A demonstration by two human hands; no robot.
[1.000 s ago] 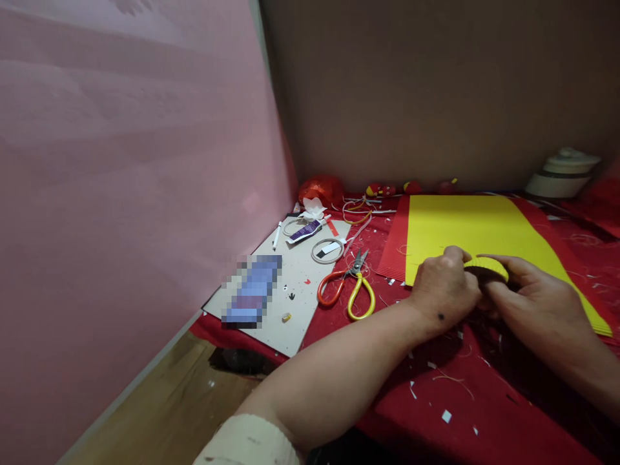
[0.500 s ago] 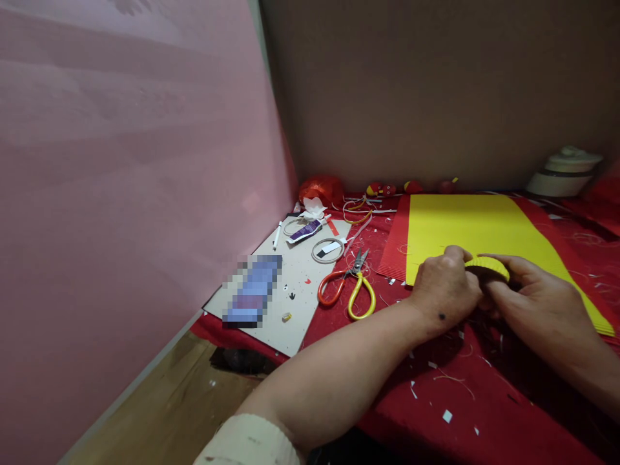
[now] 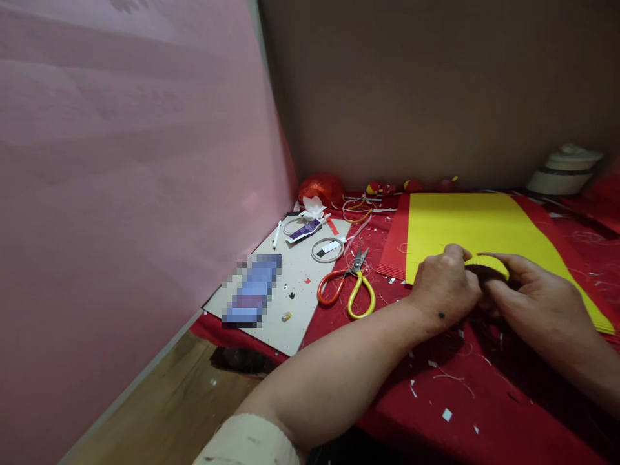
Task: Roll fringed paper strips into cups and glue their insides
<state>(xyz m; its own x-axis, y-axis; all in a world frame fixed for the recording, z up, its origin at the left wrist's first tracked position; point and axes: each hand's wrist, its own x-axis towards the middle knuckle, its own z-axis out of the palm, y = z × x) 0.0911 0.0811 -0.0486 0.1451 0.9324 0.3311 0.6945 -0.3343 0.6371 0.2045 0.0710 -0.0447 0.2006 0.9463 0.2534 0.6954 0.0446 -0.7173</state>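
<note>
A yellow ridged round piece (image 3: 490, 263) with a dark underside is held between my two hands, above the near part of a yellow sheet stack (image 3: 469, 226). My left hand (image 3: 443, 284) is closed on the piece's left side, its fingertips mostly hidden. From the right, my right hand (image 3: 537, 294) grips the same piece, thumb below and fingers curled behind. Scissors (image 3: 357, 265) with one red and one yellow handle lie to the left of my hands, blades slightly apart.
A grey board (image 3: 271, 339) at the left bears a purple tube (image 3: 304, 231), a white pen (image 3: 277, 235) and a ring (image 3: 328, 250). Small red-and-yellow figures (image 3: 381, 188) sit along the wall. A white lidded container (image 3: 564, 171) stands back right. Scraps dot the red cloth (image 3: 387, 413).
</note>
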